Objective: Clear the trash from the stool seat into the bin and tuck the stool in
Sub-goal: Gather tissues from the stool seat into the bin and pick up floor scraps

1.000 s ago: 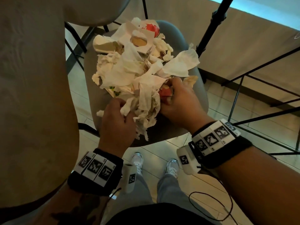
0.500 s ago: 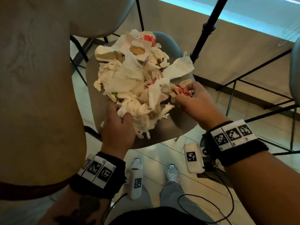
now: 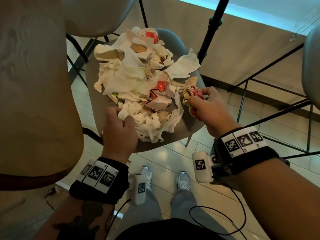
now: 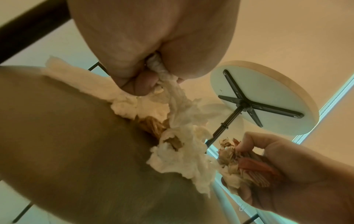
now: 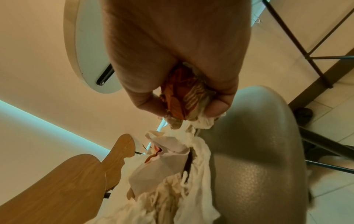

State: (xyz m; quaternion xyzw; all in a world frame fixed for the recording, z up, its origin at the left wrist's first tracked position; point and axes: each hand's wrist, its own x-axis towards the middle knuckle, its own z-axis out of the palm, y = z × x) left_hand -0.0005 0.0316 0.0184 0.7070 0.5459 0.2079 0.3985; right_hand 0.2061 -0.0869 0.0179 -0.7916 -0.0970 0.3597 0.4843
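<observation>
A heap of trash point(image 3: 138, 80), mostly crumpled white napkins with red-and-white wrappers and torn paper boxes, covers the grey stool seat point(image 3: 188, 118). My left hand point(image 3: 119, 129) grips a wad of white napkin point(image 4: 159, 71) at the heap's near edge. At the heap's right side my right hand point(image 3: 206, 108) is curled round a crumpled red wrapper point(image 3: 194, 93) with a bit of napkin, just above the seat. The wrapper point(image 5: 184, 97) shows between my fingers in the right wrist view. No bin is in view.
A pale wooden table edge point(image 3: 34, 84) stands close on the left, beside the stool. A black pole point(image 3: 213, 26) rises just behind the seat. Black metal table frames point(image 3: 259, 87) stand to the right, and another grey seat point(image 3: 311, 66) shows at the right edge. My feet point(image 3: 164, 179) are below on the tiled floor.
My right hand has pulled away to the right out of the heap with the red wrapper in it. My left hand keeps its grip on the napkins at the near edge.
</observation>
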